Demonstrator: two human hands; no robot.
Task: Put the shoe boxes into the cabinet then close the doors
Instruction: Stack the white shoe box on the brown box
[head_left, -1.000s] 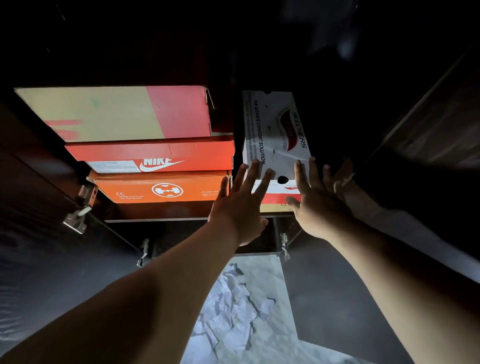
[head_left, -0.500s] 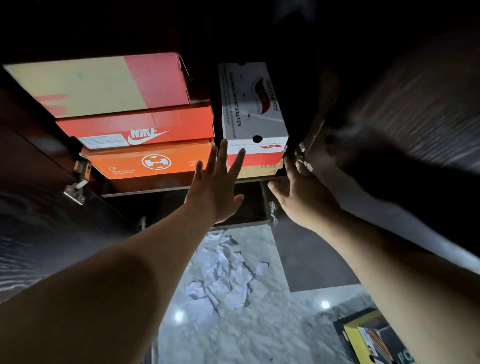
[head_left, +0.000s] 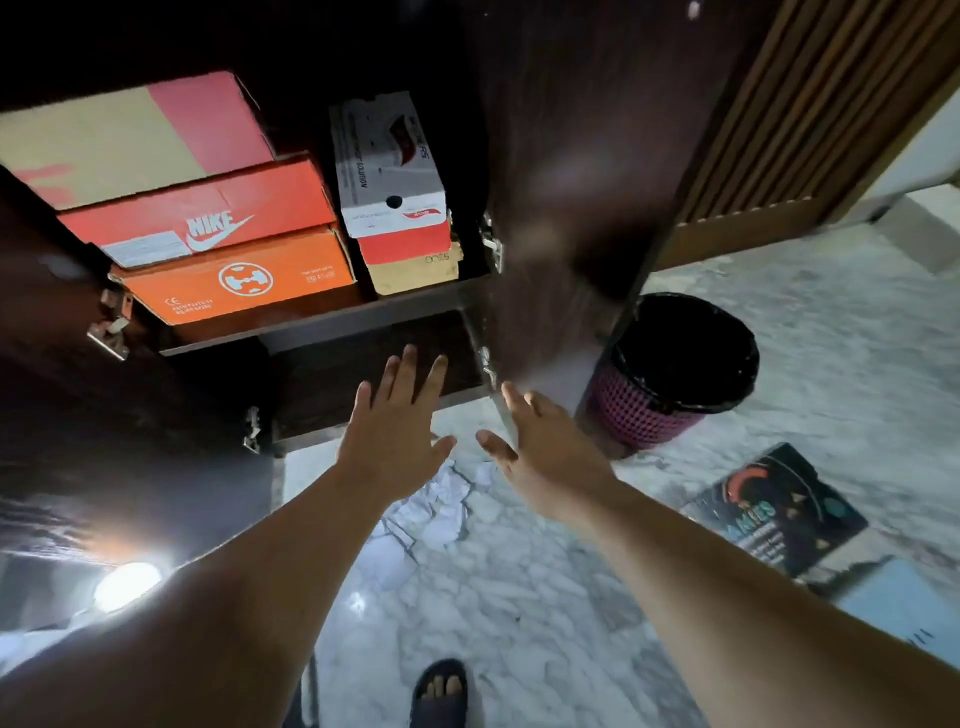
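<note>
Two stacks of shoe boxes stand on a shelf (head_left: 322, 325) of the dark wooden cabinet. On the left, an orange box (head_left: 239, 278) lies under a red Nike box (head_left: 208, 213) and a tan-and-pink box (head_left: 130, 140). To their right a white Skechers box (head_left: 387, 166) rests on a red-and-tan box (head_left: 410, 254). My left hand (head_left: 395, 431) and my right hand (head_left: 540, 447) hover below the shelf with fingers spread, holding nothing. The right cabinet door (head_left: 566, 171) and the left door (head_left: 67, 405) stand open.
A pink mesh bin with a black liner (head_left: 675, 369) stands on the marble floor beside the right door. A dark box (head_left: 774, 509) lies on the floor at right. Torn paper (head_left: 431, 509) litters the floor under my hands. My sandalled foot (head_left: 441, 691) is at the bottom.
Both hands have come off the Skechers box and dropped below the shelf. The view has tilted down, so the bin and floor now show.
</note>
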